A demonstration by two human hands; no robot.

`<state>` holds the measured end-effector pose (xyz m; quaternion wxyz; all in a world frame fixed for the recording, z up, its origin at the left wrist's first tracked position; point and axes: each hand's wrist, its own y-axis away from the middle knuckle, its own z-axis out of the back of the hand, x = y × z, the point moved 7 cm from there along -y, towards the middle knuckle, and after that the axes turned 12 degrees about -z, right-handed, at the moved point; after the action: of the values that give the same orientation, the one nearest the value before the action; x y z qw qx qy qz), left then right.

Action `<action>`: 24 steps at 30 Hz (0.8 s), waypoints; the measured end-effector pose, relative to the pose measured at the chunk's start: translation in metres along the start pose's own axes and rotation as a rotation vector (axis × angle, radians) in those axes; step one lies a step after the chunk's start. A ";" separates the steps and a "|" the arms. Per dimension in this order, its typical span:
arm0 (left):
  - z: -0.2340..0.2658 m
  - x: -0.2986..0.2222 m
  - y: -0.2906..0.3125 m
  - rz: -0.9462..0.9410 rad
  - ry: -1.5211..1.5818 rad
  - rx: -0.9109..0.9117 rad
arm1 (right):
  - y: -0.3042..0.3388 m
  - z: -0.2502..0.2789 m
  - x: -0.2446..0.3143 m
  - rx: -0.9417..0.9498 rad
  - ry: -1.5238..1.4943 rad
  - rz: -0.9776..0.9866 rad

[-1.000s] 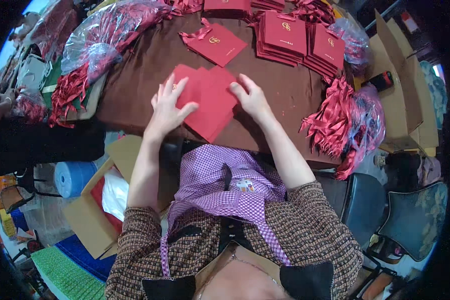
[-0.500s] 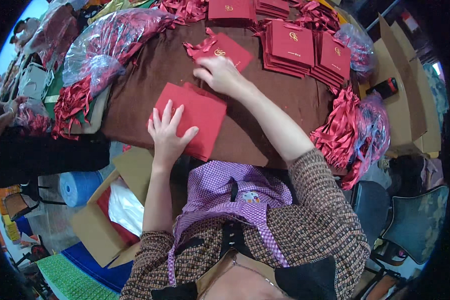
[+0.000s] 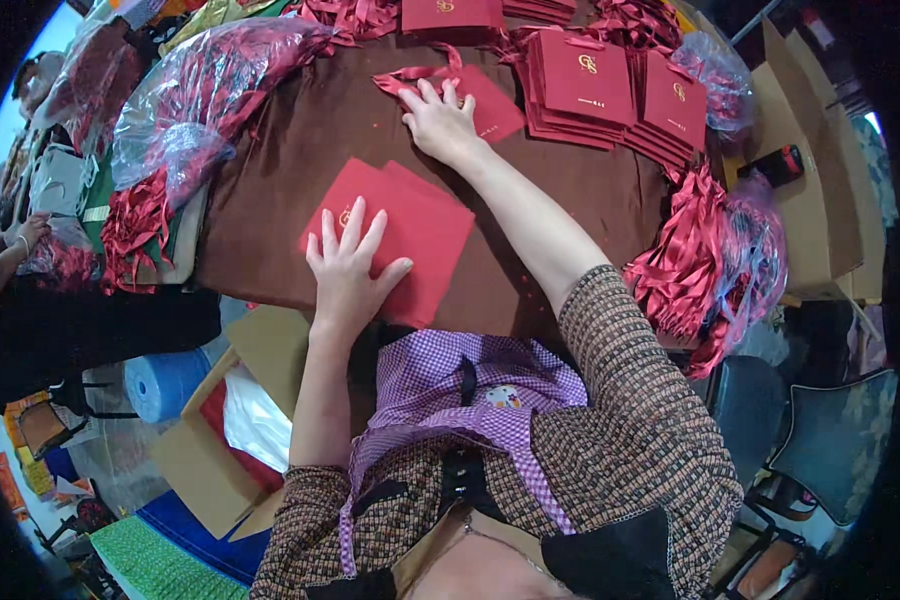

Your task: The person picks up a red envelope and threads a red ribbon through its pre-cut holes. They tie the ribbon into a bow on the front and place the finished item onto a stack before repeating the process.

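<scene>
My left hand lies with its fingers spread on flat red paper bags near the table's front edge. Two bag corners fan out there, and a gold mark shows by my fingertips. Farther off, my right hand rests on another red bag, its fingers apart and pointing away from me. Red ribbon handles stick out from that bag's far left edge. Part of this bag is hidden under my palm and wrist.
A brown cloth covers the table. Stacks of red bags stand at the back right. Ribbon bundles hang at the right edge, and a plastic-wrapped bundle lies left. An open carton sits below left. Another person's hand shows far left.
My right hand has opened out from a curled shape and now lies flat on the far bag. The upper bag under my left hand now shows a gold mark.
</scene>
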<state>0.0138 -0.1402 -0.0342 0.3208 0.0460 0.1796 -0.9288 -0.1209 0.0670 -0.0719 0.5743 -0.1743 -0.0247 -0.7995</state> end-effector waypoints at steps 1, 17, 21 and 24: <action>-0.001 -0.002 -0.001 -0.006 0.010 0.019 | -0.001 0.001 0.000 -0.019 -0.001 -0.031; 0.001 -0.024 -0.007 -0.052 0.005 0.005 | -0.032 0.015 -0.015 -0.053 0.126 -0.277; 0.000 -0.025 -0.004 -0.068 0.026 -0.059 | -0.025 0.030 -0.023 -0.122 0.071 -0.132; 0.004 -0.027 -0.004 -0.092 0.057 -0.128 | 0.003 0.054 -0.018 -0.136 -0.191 0.072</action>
<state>0.0323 -0.1232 -0.0234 0.2747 0.0435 0.2495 -0.9276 -0.1002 0.0950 -0.0270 0.5846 -0.2889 -0.0189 -0.7579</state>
